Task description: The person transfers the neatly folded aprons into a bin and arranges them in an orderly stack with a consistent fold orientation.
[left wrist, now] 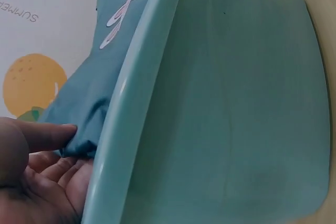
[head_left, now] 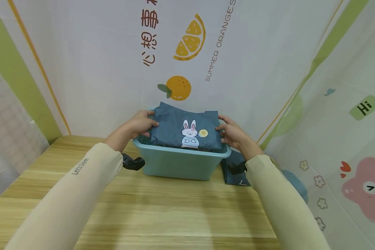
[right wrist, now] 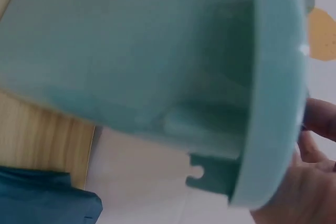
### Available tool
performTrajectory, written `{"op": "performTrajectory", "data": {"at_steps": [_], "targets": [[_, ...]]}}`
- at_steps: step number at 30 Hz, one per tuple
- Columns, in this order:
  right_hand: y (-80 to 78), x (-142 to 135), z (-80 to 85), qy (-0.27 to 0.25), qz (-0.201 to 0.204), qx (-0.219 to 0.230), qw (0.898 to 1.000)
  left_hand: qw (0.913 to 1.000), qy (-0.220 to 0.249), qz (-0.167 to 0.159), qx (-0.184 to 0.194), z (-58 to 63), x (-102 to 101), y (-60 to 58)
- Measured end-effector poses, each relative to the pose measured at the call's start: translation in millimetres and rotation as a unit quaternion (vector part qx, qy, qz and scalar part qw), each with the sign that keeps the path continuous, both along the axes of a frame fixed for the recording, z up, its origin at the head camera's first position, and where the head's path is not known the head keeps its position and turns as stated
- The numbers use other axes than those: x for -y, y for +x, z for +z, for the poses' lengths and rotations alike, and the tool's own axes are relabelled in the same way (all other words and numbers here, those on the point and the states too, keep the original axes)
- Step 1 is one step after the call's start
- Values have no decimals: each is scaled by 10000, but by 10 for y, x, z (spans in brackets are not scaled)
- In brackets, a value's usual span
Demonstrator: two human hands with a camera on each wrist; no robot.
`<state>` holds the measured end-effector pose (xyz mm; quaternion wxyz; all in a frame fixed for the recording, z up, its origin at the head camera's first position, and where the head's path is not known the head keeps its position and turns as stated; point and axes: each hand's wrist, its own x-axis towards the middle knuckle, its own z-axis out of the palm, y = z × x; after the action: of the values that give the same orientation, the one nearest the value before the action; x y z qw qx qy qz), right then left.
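Note:
A folded dark blue cloth (head_left: 172,125) with a printed white rabbit lies in the mouth of a light teal plastic bin (head_left: 175,163), its upper edge above the far rim. My left hand (head_left: 140,123) grips the cloth's left end. In the left wrist view the thumb of that hand (left wrist: 44,166) is on top and the fingers underneath, just inside the bin's rim (left wrist: 131,98). At the cloth's right end, my right hand (head_left: 232,132) holds the edge. The right wrist view shows that hand (right wrist: 304,182) largely hidden behind the bin's rim (right wrist: 275,93).
A second dark blue folded cloth (head_left: 234,173) lies on the wooden table (head_left: 175,215) right of the bin, partly under my right wrist. A printed white curtain (head_left: 106,69) hangs directly behind the bin. Another printed curtain (head_left: 331,139) closes off the right side.

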<state>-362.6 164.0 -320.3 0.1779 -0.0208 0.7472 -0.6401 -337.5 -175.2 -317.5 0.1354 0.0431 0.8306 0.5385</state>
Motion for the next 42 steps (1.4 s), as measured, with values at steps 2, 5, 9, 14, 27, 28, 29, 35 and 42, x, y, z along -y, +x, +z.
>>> {"op": "performTrajectory", "data": {"at_steps": [2, 5, 9, 14, 27, 28, 29, 35, 42], "targets": [[-7, -3, 3, 121, 29, 34, 9999, 9997, -230, 27, 14, 7, -19, -8], [-10, 2, 1, 327, 41, 55, 9994, 9988, -497, 34, -12, 3, -36, -17], [13, 33, -4, 666, -11, -31, 9978, 9975, -700, -12, -129, -11, -44, -10], [53, 125, -22, 1228, -22, -250, 9921, 9950, -960, -18, -281, -45, -54, 23], [61, 177, -12, 1366, -108, -231, 9903, 9929, -1105, -40, -435, -67, -61, 43], [65, 180, -2, 1355, -136, -223, 9904, 9917, -1184, -18, -497, -59, -69, 50], [70, 183, 8, 1365, -161, -223, 9903, 9906, -1251, 14, -551, -53, -79, 56], [128, 209, 66, 1786, 15, -568, 9823, 9754, -2081, -153, -718, 2, -186, 138], [251, 93, 164, 1938, 218, -822, 9773, 9695, -2211, -377, -988, 35, -245, 230]]}}
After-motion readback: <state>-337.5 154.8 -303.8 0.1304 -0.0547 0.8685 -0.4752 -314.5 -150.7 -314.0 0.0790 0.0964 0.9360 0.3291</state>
